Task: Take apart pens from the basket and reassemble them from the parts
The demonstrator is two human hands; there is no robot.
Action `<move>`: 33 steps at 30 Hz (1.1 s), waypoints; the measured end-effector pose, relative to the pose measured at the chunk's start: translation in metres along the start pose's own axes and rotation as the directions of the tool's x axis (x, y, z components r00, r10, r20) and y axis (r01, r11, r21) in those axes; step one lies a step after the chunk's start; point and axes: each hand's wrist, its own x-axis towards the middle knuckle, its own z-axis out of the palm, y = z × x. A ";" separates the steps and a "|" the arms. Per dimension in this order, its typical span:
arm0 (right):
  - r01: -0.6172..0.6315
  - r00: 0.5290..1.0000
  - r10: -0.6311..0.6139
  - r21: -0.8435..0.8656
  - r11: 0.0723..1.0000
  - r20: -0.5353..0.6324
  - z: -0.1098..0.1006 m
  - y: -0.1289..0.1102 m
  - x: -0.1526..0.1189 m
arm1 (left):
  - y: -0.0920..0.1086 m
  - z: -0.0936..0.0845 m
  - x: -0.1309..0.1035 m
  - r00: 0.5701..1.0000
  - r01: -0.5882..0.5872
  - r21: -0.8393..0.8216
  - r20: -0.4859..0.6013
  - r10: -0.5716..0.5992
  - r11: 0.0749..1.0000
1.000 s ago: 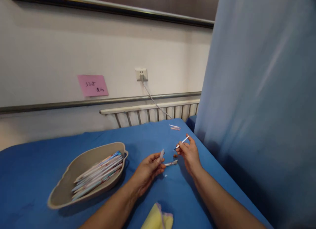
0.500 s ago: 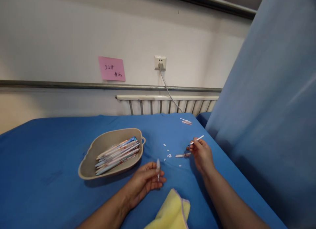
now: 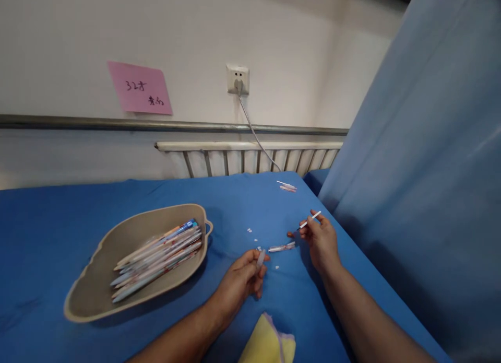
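My left hand is closed, pinching a short translucent pen part between thumb and fingers; whether it is a cap or a barrel end I cannot tell. A thin white pen refill with a dark tip sits between the fingertips of my right hand, tip pointing down and left. Just left of that hand lies a clear patterned pen barrel on the blue sheet. Behind the barrel is a small brown object. Several tiny white bits are scattered near my left hand.
A beige basin holding several pens stands on the left. A folded yellow cloth lies at the front. More slim pen pieces rest at the back of the blue sheet. A blue curtain hangs on the right.
The camera view has shifted. My left hand has moved right, towards the white bits and the barrel, with the translucent part turned in its fingers. My right hand still holds the refill.
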 end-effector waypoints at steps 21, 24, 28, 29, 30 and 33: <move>-0.050 0.976 0.080 -0.150 0.987 0.201 0.010 0.009 -0.019 | 0.002 -0.014 0.000 0.999 -0.008 0.171 0.045 0.000 0.985; -0.008 0.965 0.046 -0.145 0.989 0.257 0.017 0.004 -0.032 | 0.002 -0.013 -0.001 0.998 -0.014 0.216 0.064 0.000 0.976; 0.009 0.955 0.038 -0.157 0.988 0.295 0.024 -0.003 -0.049 | 0.001 -0.011 -0.003 0.994 -0.046 0.244 0.110 0.019 0.969; 0.014 0.954 0.035 -0.159 0.987 0.299 0.025 -0.004 -0.052 | 0.001 -0.011 -0.004 0.992 -0.052 0.243 0.125 0.022 0.969; 0.019 0.952 0.032 -0.161 0.987 0.306 0.026 -0.006 -0.055 | 0.000 -0.011 -0.004 0.990 -0.058 0.240 0.138 0.025 0.969; 0.038 0.942 0.020 -0.166 0.985 0.335 0.029 -0.009 -0.061 | -0.001 -0.012 -0.005 0.987 -0.066 0.243 0.156 0.029 0.968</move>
